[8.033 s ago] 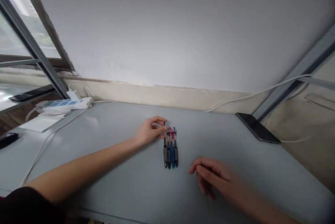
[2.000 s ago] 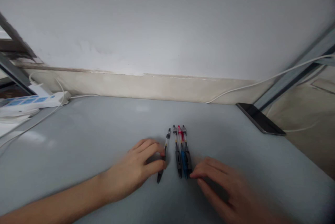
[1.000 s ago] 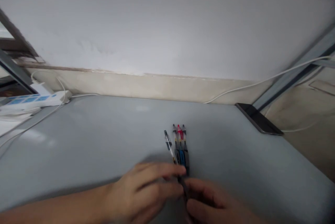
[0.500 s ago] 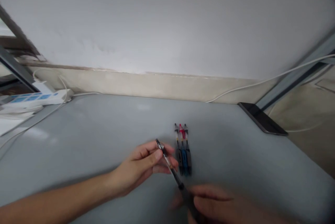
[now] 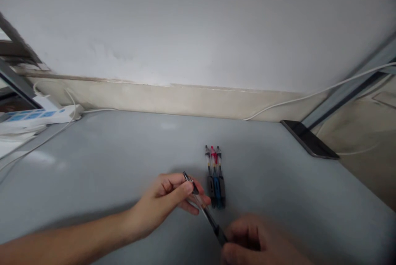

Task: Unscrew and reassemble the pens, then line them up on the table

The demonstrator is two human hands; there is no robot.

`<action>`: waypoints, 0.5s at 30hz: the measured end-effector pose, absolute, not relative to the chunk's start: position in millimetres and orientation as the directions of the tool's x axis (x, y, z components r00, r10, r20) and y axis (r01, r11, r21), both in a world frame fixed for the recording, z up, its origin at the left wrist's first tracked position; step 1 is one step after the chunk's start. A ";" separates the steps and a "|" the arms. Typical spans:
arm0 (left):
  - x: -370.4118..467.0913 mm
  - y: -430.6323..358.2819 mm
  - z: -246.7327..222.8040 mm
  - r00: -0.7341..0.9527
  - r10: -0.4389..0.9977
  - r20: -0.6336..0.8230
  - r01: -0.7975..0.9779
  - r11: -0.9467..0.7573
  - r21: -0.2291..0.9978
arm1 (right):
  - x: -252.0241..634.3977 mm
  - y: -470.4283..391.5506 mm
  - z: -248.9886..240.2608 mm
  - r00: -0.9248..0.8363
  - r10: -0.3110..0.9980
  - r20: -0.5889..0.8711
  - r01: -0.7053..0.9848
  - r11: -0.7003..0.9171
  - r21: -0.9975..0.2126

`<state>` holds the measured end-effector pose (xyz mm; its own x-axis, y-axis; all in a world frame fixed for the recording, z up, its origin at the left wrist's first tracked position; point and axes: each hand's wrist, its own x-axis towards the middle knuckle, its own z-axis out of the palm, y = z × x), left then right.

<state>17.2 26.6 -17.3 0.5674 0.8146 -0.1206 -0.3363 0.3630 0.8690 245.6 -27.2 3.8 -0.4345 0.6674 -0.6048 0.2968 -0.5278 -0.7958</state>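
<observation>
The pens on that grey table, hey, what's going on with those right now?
Someone's left hand pinches a slim, clear-barrelled pen with a dark grip near its push-button end, while their blurred right hand holds the grip end, so the pen slants between the two. To the right of the left hand, three similar clear-barrelled pens lie side by side on the smooth grey table; the middle one has a blue grip and red top.
</observation>
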 end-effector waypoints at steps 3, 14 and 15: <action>17.3 26.6 -17.1 0.577 0.811 -0.099 -0.351 0.355 0.866 | 246.5 -26.8 1.4 -0.443 0.663 -0.603 0.262 -0.548 -0.795; 16.5 28.0 -20.9 0.572 0.817 -0.079 -0.354 0.333 0.874 | 252.3 -21.0 -11.9 -0.606 0.548 -0.577 0.136 -0.643 -0.754; 16.3 27.7 -21.0 0.574 0.816 -0.074 -0.359 0.331 0.873 | 252.2 -20.4 -8.7 -0.596 0.554 -0.581 0.139 -0.641 -0.755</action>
